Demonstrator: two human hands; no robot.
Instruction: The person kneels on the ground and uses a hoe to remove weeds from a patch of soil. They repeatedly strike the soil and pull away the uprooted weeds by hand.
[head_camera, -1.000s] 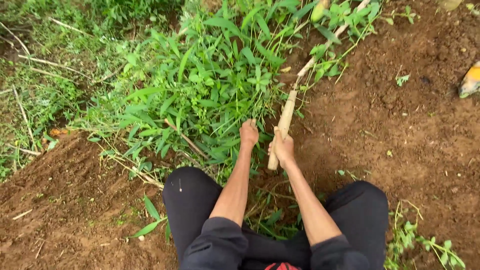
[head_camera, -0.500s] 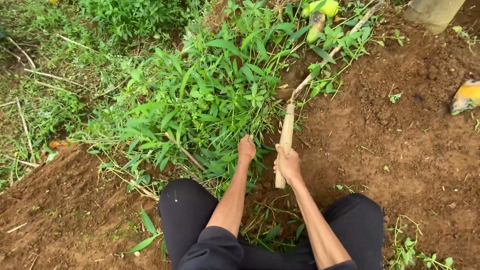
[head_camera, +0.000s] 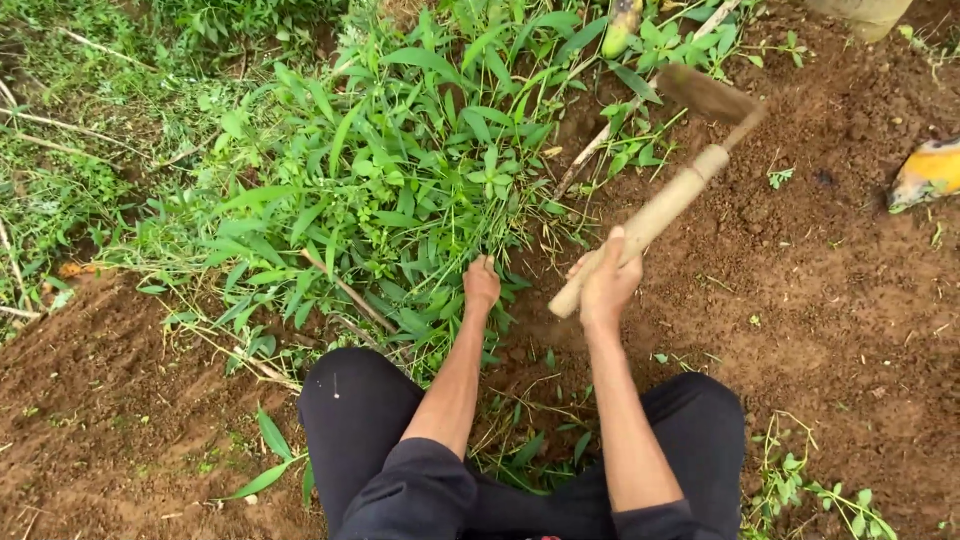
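My left hand (head_camera: 481, 283) fisted around weed stems at the base of the green clump (head_camera: 400, 190), my right hand (head_camera: 606, 285) gripping the pale wooden handle of a hoe (head_camera: 655, 212), blade raised over brown soil (head_camera: 820, 290), yellow object (head_camera: 928, 172) at right edge

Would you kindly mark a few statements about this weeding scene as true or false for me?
1. The right hand grips a wooden-handled hoe. True.
2. The hoe blade is buried in the soil. False: it is raised above the brown soil, tilted up to the right.
3. The left hand is closed at the base of the green weeds. True.
4. The left hand also holds the hoe handle. False: only the right hand is on it.
5. The person wears dark trousers. True.
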